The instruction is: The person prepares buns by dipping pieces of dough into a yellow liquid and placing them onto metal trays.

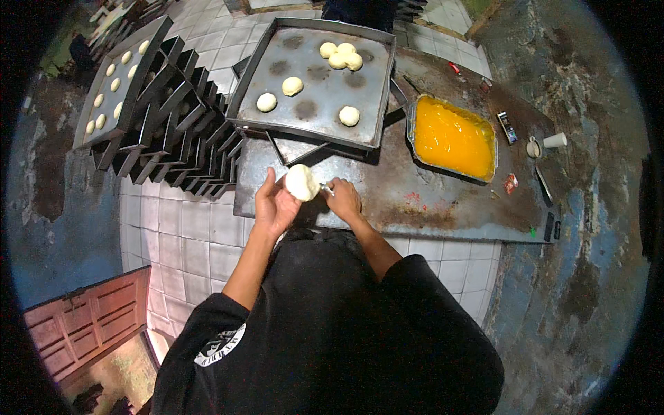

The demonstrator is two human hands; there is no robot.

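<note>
Fingers of the left hand (275, 211) cup a pale dough round (301, 181) from about its 8 o'clock, thumb raised, while those of the right hand (344, 200) are curled around a slim metal utensil (326, 189) at the dough's 3 o'clock; tip contact unclear. Relative to the held dough, a metal tray (332, 93) with seven dough balls (292, 86) lies at 12 o'clock, a pan (411, 138) of orange-yellow filling (453, 138) between 2 and 3, stacked trays (166, 117) at 10.

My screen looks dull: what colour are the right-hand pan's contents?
The contents are orange-yellow, clearest in the head view.
</note>
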